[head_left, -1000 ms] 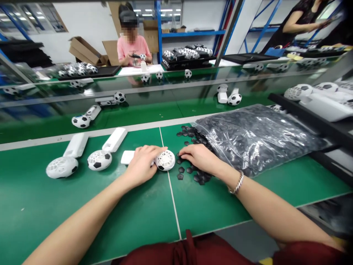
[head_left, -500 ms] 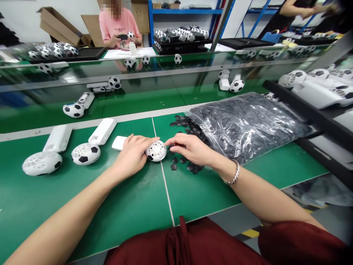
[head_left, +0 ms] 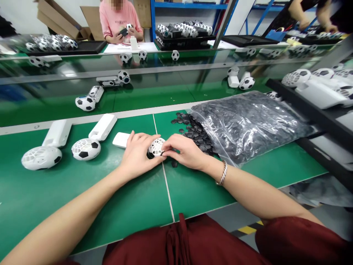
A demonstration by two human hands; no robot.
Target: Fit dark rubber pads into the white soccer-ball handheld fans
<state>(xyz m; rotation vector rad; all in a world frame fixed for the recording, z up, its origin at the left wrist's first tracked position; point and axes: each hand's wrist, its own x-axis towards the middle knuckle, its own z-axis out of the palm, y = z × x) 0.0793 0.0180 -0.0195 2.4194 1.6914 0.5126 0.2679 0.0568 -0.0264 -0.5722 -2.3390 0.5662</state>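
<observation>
My left hand (head_left: 139, 152) is wrapped round the ball-shaped end of a white plastic housing (head_left: 157, 145) with a soccer-ball lattice. The housing's white handle (head_left: 120, 140) sticks out to the left behind my fingers. At the ball's right side the thumb and fingers of my right hand (head_left: 184, 151) are pinched together against it. A dark spot shows at those fingertips, but what they hold is hidden. Loose black pentagon pieces (head_left: 197, 132) lie just beyond my right hand, and a single black pentagon (head_left: 174, 163) lies below its fingers.
Two similar white housings (head_left: 86, 149) (head_left: 41, 158) lie to the left. A clear bag (head_left: 248, 125) of black pieces lies at right, beside stacked black trays (head_left: 303, 106). A conveyor (head_left: 154, 97) carrying ball-shaped parts runs behind the bench. A person in pink (head_left: 120, 20) sits across.
My right fingers have closed into a pinch at the ball's right side. My left thumb has moved along the ball's near side towards them. Parts on the conveyor have shifted.
</observation>
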